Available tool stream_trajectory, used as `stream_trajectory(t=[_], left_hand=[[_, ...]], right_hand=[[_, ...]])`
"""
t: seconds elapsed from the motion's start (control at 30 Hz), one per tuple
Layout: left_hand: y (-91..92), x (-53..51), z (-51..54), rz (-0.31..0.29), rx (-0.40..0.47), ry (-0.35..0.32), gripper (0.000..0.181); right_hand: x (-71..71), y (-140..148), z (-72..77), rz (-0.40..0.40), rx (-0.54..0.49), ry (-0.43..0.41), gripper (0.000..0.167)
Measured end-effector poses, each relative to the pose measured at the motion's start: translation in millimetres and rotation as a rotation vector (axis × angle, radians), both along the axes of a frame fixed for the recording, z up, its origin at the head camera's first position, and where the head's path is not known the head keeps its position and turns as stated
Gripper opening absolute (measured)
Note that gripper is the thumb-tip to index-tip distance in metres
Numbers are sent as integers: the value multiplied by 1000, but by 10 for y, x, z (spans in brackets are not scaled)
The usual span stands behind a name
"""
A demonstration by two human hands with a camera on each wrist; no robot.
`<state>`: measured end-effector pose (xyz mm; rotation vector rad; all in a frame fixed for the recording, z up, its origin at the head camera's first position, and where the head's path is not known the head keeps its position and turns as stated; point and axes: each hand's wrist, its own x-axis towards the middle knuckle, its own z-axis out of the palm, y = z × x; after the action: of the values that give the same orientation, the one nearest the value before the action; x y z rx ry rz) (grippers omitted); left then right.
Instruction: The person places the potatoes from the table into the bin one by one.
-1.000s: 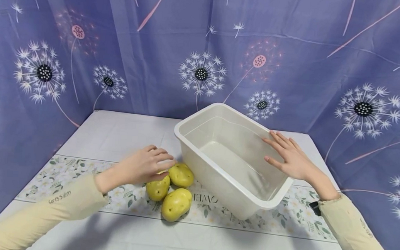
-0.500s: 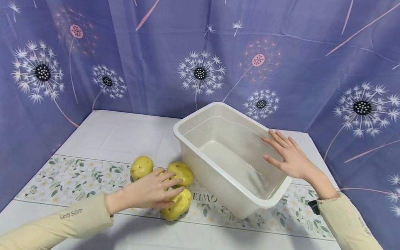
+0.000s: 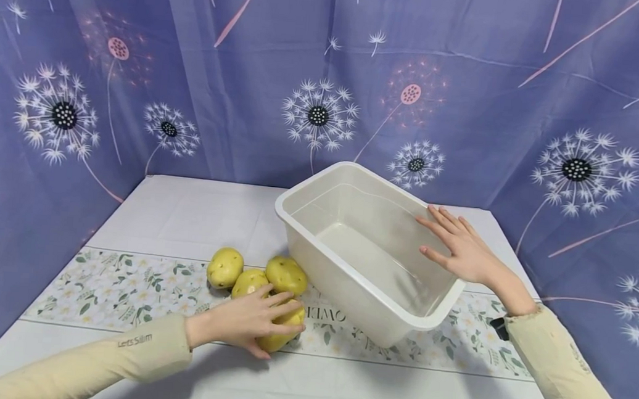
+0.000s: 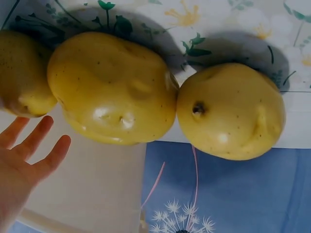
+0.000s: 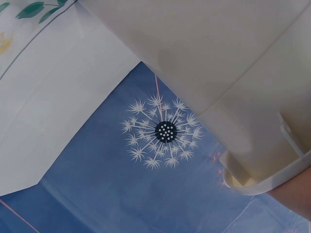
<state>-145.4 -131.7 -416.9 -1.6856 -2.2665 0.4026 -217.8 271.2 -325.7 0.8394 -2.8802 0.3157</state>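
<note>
Several yellow potatoes lie in a group on the table. My left hand [image 3: 247,318] is over the nearest potato [image 3: 278,342], its fingers spread and lying across the top; how firmly they touch cannot be told. Another potato [image 3: 249,279] is just behind that hand. Two more sit further back: one potato [image 3: 224,268] at the left, one potato [image 3: 286,275] by the basin. In the left wrist view my left fingers [image 4: 36,138] are straight beside the leftmost potato [image 4: 22,73]. My right hand [image 3: 463,250] rests, fingers extended, on the right rim of a white plastic basin [image 3: 348,269].
The basin stands askew, with only its bare floor and walls showing inside. A floral strip [image 3: 140,292] crosses the white tablecloth [image 3: 196,215]. A purple dandelion-print curtain [image 3: 249,95] hangs behind and at both sides.
My left hand has moved right and toward the front, from the back-left potatoes to the nearest one, uncovering the left one. My right hand stays on the basin rim.
</note>
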Motion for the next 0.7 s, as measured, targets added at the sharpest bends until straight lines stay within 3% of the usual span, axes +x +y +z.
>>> stream_trajectory(t=[0.2, 0.47, 0.7], left_hand=[[16, -14, -29, 17, -42, -54, 78], [46, -15, 27, -23, -64, -13, 75], [45, -5, 19, -7, -79, -21, 77]], right_hand=[[3, -1, 1, 2, -3, 6, 57], [-2, -6, 8, 0, -1, 7, 57], [5, -7, 5, -4, -3, 0, 57]])
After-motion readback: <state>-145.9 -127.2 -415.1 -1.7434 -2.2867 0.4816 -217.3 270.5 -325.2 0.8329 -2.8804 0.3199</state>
